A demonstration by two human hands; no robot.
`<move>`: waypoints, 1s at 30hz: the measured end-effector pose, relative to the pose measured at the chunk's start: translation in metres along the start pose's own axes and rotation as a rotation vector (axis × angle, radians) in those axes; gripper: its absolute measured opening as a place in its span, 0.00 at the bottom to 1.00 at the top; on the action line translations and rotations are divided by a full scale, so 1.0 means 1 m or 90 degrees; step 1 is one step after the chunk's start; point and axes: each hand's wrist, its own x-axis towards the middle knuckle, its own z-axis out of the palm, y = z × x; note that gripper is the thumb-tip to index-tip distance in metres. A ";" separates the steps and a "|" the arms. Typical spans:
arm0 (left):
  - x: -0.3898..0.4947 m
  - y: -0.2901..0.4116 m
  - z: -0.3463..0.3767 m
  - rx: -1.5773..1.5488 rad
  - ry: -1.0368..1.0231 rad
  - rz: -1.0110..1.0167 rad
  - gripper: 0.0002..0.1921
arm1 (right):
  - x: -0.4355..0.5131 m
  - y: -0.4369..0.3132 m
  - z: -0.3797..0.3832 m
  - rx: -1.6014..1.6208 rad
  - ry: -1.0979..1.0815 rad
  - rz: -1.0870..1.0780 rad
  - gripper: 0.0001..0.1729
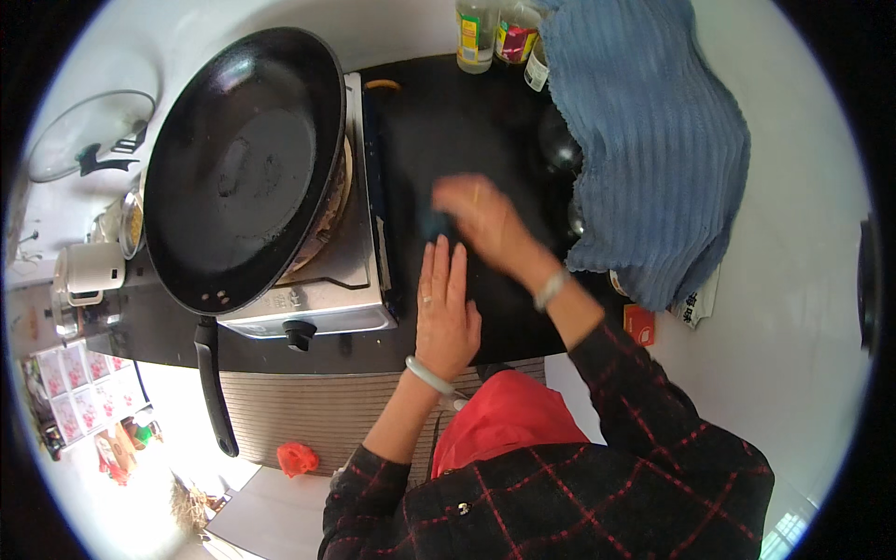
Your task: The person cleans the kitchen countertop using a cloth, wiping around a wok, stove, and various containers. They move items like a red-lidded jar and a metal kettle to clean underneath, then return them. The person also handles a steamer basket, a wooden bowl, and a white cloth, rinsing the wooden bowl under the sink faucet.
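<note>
My left hand (449,308) lies over the black countertop (483,133) with its fingers extended and nothing visible in it. It wears a ring and a pale bangle. My right hand (483,217), blurred, hangs just beyond the left fingertips; its grip is unclear. A small dark blue thing (435,221) shows between the hands, too blurred to name. To the left, a large black wok (273,154) sits tilted on a portable gas stove (336,294), its handle (215,392) pointing towards me.
A blue ribbed towel (651,147) drapes over things at the right, with dark rounded objects at its edge. Glass bottles (476,42) stand at the back. A red box (639,325) is near the right front. A glass lid (91,133) and a white appliance (94,267) are at left.
</note>
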 end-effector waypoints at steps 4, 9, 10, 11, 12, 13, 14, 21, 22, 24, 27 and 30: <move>0.000 -0.017 0.004 -0.006 0.006 0.002 0.37 | 0.076 0.115 0.003 -0.173 0.166 0.174 0.23; -0.064 -0.030 0.012 0.002 -0.012 -0.058 0.34 | 0.015 0.059 0.031 -0.203 -0.017 0.073 0.26; -0.074 -0.030 0.011 0.010 -0.014 -0.058 0.34 | -0.010 0.024 0.032 -0.184 -0.049 0.066 0.27; -0.086 -0.031 0.008 0.011 -0.001 -0.059 0.33 | -0.039 -0.014 0.033 -0.165 -0.084 0.061 0.27; -0.097 -0.032 0.006 0.008 0.011 -0.060 0.32 | -0.070 -0.047 0.035 -0.113 -0.132 0.055 0.26; -0.111 -0.033 0.005 0.005 0.024 -0.068 0.31 | -0.097 -0.079 0.037 -0.056 -0.185 0.048 0.25; -0.128 -0.038 0.006 0.028 0.081 -0.046 0.28 | -0.114 -0.120 0.035 -0.012 -0.214 0.090 0.25; -0.196 -0.053 -0.040 0.013 0.156 -0.073 0.20 | -0.108 -0.181 0.093 -0.020 -0.041 0.159 0.23; -0.201 -0.058 -0.043 0.017 0.173 -0.079 0.20 | -0.105 -0.186 0.116 -0.058 -0.048 0.141 0.23; -0.212 -0.059 -0.055 0.005 0.204 -0.113 0.19 | -0.103 -0.213 0.146 -0.033 -0.094 0.097 0.24; -0.254 -0.064 -0.073 0.028 0.189 -0.237 0.16 | -0.116 -0.243 0.171 0.178 -0.145 0.033 0.23; -0.296 -0.070 -0.087 -0.022 0.238 -0.209 0.13 | -0.100 -0.243 0.161 0.205 -0.120 0.016 0.22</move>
